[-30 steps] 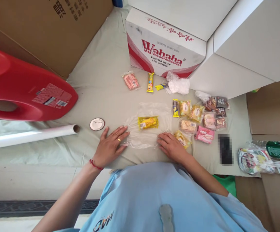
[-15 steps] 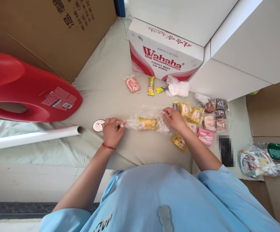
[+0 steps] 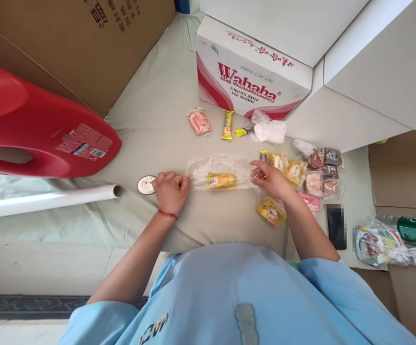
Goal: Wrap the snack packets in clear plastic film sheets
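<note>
A clear plastic bag (image 3: pixel 225 163) is stretched flat between my two hands over the cloth-covered surface. Inside or under the film lies a yellow snack packet (image 3: pixel 222 181); I cannot tell which. My left hand (image 3: pixel 171 191), with a red string at the wrist, is closed on the bag's left end, beside a white round disc (image 3: pixel 146 185). My right hand (image 3: pixel 270 178) pinches the bag's right end. Close to it are several yellow snack packets (image 3: pixel 296 171), another yellow packet (image 3: pixel 271 211) and a pink packet (image 3: pixel 310 202), partly behind my forearm.
At the back stands a Wahaba-style water carton (image 3: pixel 251 72). Before it lie a pink packet (image 3: pixel 199 121), a yellow bar (image 3: pixel 227 125) and crumpled plastic (image 3: pixel 271 130). Left are a red jug (image 3: pixel 50 124) and a white tube (image 3: pixel 50 200). A dark phone-like object (image 3: pixel 335 225) lies right.
The bag has gone from bunched to spread out flat. My right hand has shifted slightly right and down, and my left hand slightly right. The view has tilted a little.
</note>
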Tool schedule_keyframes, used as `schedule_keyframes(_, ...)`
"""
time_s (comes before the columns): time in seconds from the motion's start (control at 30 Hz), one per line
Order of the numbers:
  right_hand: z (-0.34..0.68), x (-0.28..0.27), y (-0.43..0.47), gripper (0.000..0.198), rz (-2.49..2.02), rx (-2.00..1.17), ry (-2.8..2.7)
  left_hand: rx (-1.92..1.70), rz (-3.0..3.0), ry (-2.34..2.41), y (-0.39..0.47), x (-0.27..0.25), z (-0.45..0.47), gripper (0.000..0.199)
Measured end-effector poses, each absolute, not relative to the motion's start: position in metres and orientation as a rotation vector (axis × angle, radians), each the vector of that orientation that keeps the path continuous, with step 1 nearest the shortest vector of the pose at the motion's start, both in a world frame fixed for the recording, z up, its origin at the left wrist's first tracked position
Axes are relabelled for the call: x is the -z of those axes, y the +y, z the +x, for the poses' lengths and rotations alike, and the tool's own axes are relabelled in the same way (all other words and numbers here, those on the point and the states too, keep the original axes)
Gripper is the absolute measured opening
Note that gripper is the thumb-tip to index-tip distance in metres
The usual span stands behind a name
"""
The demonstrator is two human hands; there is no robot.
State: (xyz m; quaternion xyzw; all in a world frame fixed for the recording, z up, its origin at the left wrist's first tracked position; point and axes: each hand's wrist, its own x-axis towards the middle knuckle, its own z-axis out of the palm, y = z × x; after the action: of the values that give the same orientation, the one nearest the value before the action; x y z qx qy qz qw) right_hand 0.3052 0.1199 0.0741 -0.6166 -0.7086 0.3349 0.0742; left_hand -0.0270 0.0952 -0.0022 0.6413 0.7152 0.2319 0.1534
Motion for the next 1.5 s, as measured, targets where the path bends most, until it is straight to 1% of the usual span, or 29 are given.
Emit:
schedule_keyframes(0.1, 0.316, -0.084, 0.141, 0.040, -2.098, -0.533, -2.103, -0.662, 1.830, 2.076, 0.094, 0.003, -0.026, 0.045)
schedule_keyframes(0.13, 0.314, -0.088, 0.144, 0.035, -2.116, -0.407, -2.083, -0.660, 1.828, 2.080, 0.094, 0.003, -0.026, 0.044)
schedule_keyframes(0.17, 0.309, -0.092, 0.144, 0.033, -2.076, -0.359, -2.069, -0.659, 1.826, 2.082, 0.094, 0.003, -0.026, 0.044)
schedule_keyframes(0.23, 0.291, -0.097, 0.140, 0.033, -1.834, -0.483, -2.125, -0.658, 1.817, 2.082, 0.095, 0.004, -0.026, 0.043)
schedule_keyframes(0.33, 0.257, -0.093, 0.127, 0.033, -1.295, -0.746, -2.394, -0.702, 1.794, 2.067, 0.094, 0.004, -0.028, 0.039)
schedule_keyframes(0.4, 0.238, -0.083, 0.120, 0.035, -1.074, -0.793, -2.583, -0.803, 1.785, 2.069, 0.090, 0.001, -0.029, 0.033)
schedule_keyframes(0.43, 0.230, -0.077, 0.118, 0.037, -1.049, -0.784, -2.655, -0.875, 1.784, 2.095, 0.087, -0.001, -0.029, 0.031)
schedule_keyframes(0.53, 0.218, -0.061, 0.118, 0.039, -1.132, -0.740, -2.760, -1.046, 1.812, 2.221, 0.069, -0.013, -0.027, 0.032)
schedule_keyframes(0.6, 0.215, -0.055, 0.119, 0.040, -1.159, -0.731, -2.754, -1.031, 1.935, 2.140, 0.057, -0.024, -0.019, 0.029)
schedule_keyframes(0.67, 0.216, -0.054, 0.121, 0.040, -1.140, -0.746, -2.731, -0.907, 2.097, 1.882, 0.050, -0.032, -0.006, 0.034)
schedule_keyframes(0.73, 0.218, -0.057, 0.123, 0.036, -1.096, -0.792, -2.710, -0.735, 2.173, 1.659, 0.051, -0.036, 0.010, 0.047)
schedule_keyframes(0.77, 0.219, -0.059, 0.124, 0.033, -1.070, -0.833, -2.700, -0.660, 2.176, 1.611, 0.054, -0.036, 0.018, 0.052)
schedule_keyframes(0.83, 0.222, -0.065, 0.130, 0.030, -1.078, -0.902, -2.662, -0.543, 2.160, 1.595, 0.061, -0.033, 0.030, 0.056)
schedule_keyframes(0.9, 0.225, -0.069, 0.140, 0.033, -1.228, -0.852, -2.576, -0.477, 2.167, 1.597, 0.067, -0.028, 0.035, 0.054)
schedule_keyframes(1.0, 0.223, -0.069, 0.162, 0.038, -1.462, -0.608, -2.455, -0.445, 2.216, 1.589, 0.070, -0.023, 0.035, 0.052)
schedule_keyframes(1.07, 0.216, -0.067, 0.179, 0.044, -1.522, -0.522, -2.502, -0.432, 2.236, 1.598, 0.069, -0.024, 0.033, 0.051)
schedule_keyframes(1.13, 0.206, -0.064, 0.195, 0.048, -1.576, -0.547, -2.616, -0.403, 2.248, 1.609, 0.068, -0.026, 0.033, 0.050)
schedule_keyframes(1.23, 0.194, -0.067, 0.211, 0.029, -1.641, -0.701, -2.706, -0.356, 2.255, 1.617, 0.067, -0.030, 0.034, 0.049)
schedule_keyframes(1.3, 0.192, -0.075, 0.211, 0.024, -1.613, -0.777, -2.682, -0.344, 2.254, 1.621, 0.066, -0.031, 0.035, 0.048)
schedule_keyframes(1.4, 0.196, -0.086, 0.187, 0.022, -1.492, -0.826, -2.682, -0.342, 2.257, 1.621, 0.065, -0.029, 0.036, 0.048)
schedule_keyframes(1.5, 0.203, -0.081, 0.145, 0.026, -1.376, -0.808, -2.798, -0.344, 2.255, 1.610, 0.066, -0.024, 0.034, 0.043)
